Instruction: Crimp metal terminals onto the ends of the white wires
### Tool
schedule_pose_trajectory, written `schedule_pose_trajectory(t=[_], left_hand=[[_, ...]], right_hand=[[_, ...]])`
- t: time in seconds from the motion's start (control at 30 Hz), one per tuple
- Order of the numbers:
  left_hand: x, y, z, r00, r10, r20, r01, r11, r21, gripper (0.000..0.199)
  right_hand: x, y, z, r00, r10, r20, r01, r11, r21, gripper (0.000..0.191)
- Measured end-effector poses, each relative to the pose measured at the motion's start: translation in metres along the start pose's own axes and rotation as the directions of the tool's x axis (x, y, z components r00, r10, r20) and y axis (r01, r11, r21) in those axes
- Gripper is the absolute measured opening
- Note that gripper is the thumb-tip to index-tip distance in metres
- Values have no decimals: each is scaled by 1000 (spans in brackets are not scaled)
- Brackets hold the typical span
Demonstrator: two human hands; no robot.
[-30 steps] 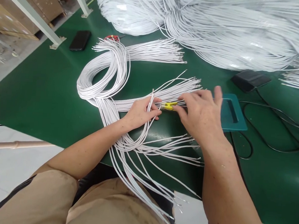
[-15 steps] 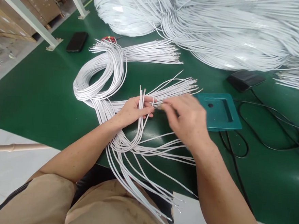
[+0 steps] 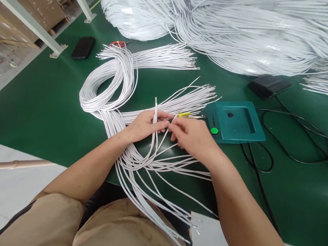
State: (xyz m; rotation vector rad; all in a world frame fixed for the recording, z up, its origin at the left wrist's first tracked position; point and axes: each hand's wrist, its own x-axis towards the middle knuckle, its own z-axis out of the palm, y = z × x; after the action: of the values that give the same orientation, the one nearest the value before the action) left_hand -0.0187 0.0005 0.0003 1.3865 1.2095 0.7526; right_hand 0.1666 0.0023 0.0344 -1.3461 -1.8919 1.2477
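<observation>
My left hand (image 3: 149, 125) is closed on a few white cables (image 3: 155, 116), whose ends point up past the fingers. Close beside it, my right hand (image 3: 189, 134) pinches a single white cable (image 3: 163, 138) between thumb and fingers. Behind both hands lies a bundle of cut white cables (image 3: 193, 99). A coiled white bundle (image 3: 95, 88) rests at the left, and loose cable ends hang over the front table edge. Just beyond my right hand are a yellow piece (image 3: 184, 114) and a thin metal part beside the teal device (image 3: 237, 122) with a green button.
A large heap of white cables (image 3: 243, 35) covers the back of the green table (image 3: 41, 103). A black phone-like object (image 3: 83, 47), red-handled tool (image 3: 119, 44) and black box (image 3: 269, 87) lie around. Black cords run at the right; metal posts stand at the back left.
My right hand has moved left and down to a cable near my left hand, uncovering the yellow piece and green button. The cables in my left hand sit closer together.
</observation>
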Motion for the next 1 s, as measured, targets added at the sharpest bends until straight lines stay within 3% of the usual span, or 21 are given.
schedule_pose_trajectory(t=[0.07,0.13,0.27,0.37,0.43,0.57,0.67,0.8,0.9,1.0], left_hand=[[0,0,4,1000,-7,10,7,1000,-20,41],[-1,0,8,1000,-18,1,18,1000,-25,40],[-1,-1,12,997,-18,-75,18,1000,3,33],[0,-5,13,993,-46,-104,46,999,4,32],[1,-7,13,995,-72,-62,71,997,-24,34],[0,-5,13,996,-73,47,80,984,-160,34],[-1,0,12,998,-67,12,68,971,-229,34],[-3,3,12,999,-41,-36,33,981,-193,36],[-4,2,14,1000,-4,-18,1,993,-120,36],[-3,1,16,997,49,-54,-58,981,-184,37]], right_hand=[[3,1,-4,993,21,-119,-26,999,-40,21],[5,3,-4,988,15,-151,-29,996,-87,15],[9,9,2,986,-49,-162,49,999,-6,3],[10,14,5,986,-83,-147,98,990,99,4],[10,16,5,984,-81,-160,102,986,131,5],[8,10,1,958,-27,-285,69,988,136,7],[4,3,-1,925,52,-377,-12,994,108,18],[4,-1,0,947,124,-297,-97,990,104,25],[6,0,1,956,137,-260,-78,971,225,22],[7,0,1,968,136,-213,-55,937,346,19]])
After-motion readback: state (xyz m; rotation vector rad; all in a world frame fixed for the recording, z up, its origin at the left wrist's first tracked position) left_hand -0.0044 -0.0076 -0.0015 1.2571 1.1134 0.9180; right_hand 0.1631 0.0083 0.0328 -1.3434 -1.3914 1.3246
